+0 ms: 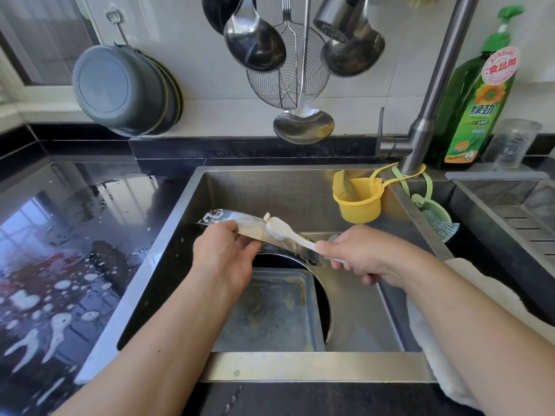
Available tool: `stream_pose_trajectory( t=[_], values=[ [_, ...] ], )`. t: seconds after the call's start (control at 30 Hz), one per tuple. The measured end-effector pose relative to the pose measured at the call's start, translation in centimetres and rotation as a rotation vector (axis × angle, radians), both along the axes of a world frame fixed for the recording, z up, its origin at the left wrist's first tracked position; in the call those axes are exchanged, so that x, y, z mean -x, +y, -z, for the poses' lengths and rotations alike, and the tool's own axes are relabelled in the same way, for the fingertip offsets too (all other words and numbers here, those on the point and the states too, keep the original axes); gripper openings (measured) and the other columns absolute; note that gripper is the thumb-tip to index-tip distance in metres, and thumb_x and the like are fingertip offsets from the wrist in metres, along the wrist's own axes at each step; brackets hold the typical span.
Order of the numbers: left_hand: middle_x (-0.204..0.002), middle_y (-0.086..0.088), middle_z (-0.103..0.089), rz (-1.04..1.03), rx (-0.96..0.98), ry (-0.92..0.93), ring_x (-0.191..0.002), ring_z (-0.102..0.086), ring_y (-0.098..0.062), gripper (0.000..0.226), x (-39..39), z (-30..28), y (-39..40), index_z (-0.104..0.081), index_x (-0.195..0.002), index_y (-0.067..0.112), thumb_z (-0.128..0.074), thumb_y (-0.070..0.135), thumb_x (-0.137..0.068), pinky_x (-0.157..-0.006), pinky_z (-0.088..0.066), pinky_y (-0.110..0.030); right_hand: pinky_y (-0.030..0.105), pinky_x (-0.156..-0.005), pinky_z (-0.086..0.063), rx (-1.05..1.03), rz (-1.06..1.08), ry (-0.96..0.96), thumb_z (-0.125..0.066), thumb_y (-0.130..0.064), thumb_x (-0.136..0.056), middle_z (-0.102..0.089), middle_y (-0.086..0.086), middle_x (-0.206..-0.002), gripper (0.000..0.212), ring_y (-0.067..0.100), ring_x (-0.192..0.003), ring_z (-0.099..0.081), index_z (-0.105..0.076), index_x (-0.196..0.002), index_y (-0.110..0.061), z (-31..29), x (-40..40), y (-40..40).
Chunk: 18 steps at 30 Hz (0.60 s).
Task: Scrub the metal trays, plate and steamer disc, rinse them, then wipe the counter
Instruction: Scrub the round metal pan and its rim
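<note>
My right hand is curled round the handle of a white brush, thumb on top, with the bristle head laid flat on the tray. My left hand pinches that tray by its near edge, fingers folded under and thumb over, and holds it tilted above the sink. Suds show at the tray's 9 o'clock end.

Assessment: scrubbing is in hand. The tray is thin and wet, so I judge the left pinch should be firm, and the strokes should run toward 9 o'clock, away from my fingers. The corners and folded rim need the bristle tips.

Below, at 6 o'clock, a second tray lies in the basin, yellow residue along its edges, not yet clean by the look of it. It rests on a round metal piece, plate or steamer disc, I cannot tell which.

The counter at 9 o'clock carries water and foam spots; wiping is outstanding. A cloth lies over the sink edge at 4 o'clock.
</note>
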State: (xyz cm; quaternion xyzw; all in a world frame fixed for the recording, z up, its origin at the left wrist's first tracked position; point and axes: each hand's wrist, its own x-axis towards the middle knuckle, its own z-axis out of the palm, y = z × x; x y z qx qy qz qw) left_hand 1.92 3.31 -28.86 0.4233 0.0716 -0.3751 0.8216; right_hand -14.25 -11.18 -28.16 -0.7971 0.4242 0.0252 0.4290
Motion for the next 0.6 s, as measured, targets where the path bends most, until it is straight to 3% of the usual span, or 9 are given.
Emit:
stream_pose_trajectory(
  t=[0.07,0.17,0.27,0.43,0.6],
  values=[
    [-0.114,-0.025,-0.067,-0.026,0.028,0.029,-0.100,-0.072,-0.037,0.033,-0.8,0.0,0.1,-0.048,-0.137,-0.009,-0.046,0.002,-0.106,-0.082,-0.062,-0.051,0.022,-0.044,-0.033,-0.002,0.002,0.027,-0.059,-0.052,-0.098,-0.040,0.000,-0.062,0.048,0.016,-0.055,-0.034,-0.061,-0.069,-0.013,-0.3,0.6,-0.4],
    [-0.113,-0.027,-0.068,0.060,0.002,0.007,-0.101,-0.071,-0.041,0.025,0.6,-0.2,-0.3,-0.052,-0.125,-0.009,-0.042,0.008,-0.109,-0.095,-0.056,-0.059,0.022,-0.045,-0.035,0.018,0.007,0.029,-0.060,-0.053,-0.097,-0.042,0.002,-0.064,0.049,0.018,-0.061,-0.040,-0.063,-0.068,-0.014,-0.3,0.4,-0.2],
    [-0.109,-0.028,-0.067,0.083,-0.067,-0.030,-0.097,-0.069,-0.044,0.022,1.7,-0.2,-0.6,-0.054,-0.112,-0.005,-0.037,0.010,-0.111,-0.093,-0.055,-0.061,0.025,-0.048,-0.036,0.031,-0.063,0.011,-0.061,-0.055,-0.095,-0.045,0.003,-0.067,0.049,0.023,-0.065,-0.043,-0.064,-0.066,-0.016,0.1,-0.9,0.9],
    [-0.118,-0.026,-0.065,-0.017,0.055,0.003,-0.099,-0.069,-0.039,0.028,-0.5,-0.3,0.0,-0.052,-0.127,-0.006,-0.040,0.014,-0.112,-0.092,-0.056,-0.054,0.033,-0.058,-0.038,0.069,-0.040,0.068,-0.061,-0.057,-0.094,-0.048,0.003,-0.069,0.049,0.027,-0.065,-0.045,-0.067,-0.069,-0.015,-0.9,0.3,-0.3],
    [-0.120,-0.028,-0.065,0.107,-0.023,-0.025,-0.102,-0.071,-0.041,0.029,1.6,0.2,-0.9,-0.049,-0.133,-0.007,-0.041,0.005,-0.109,-0.083,-0.061,-0.052,0.029,-0.056,-0.043,0.140,-0.088,0.075,-0.058,-0.056,-0.096,-0.052,0.003,-0.068,0.049,0.025,-0.058,-0.050,-0.068,-0.069,-0.016,-0.8,-0.6,1.0]
  ],
)
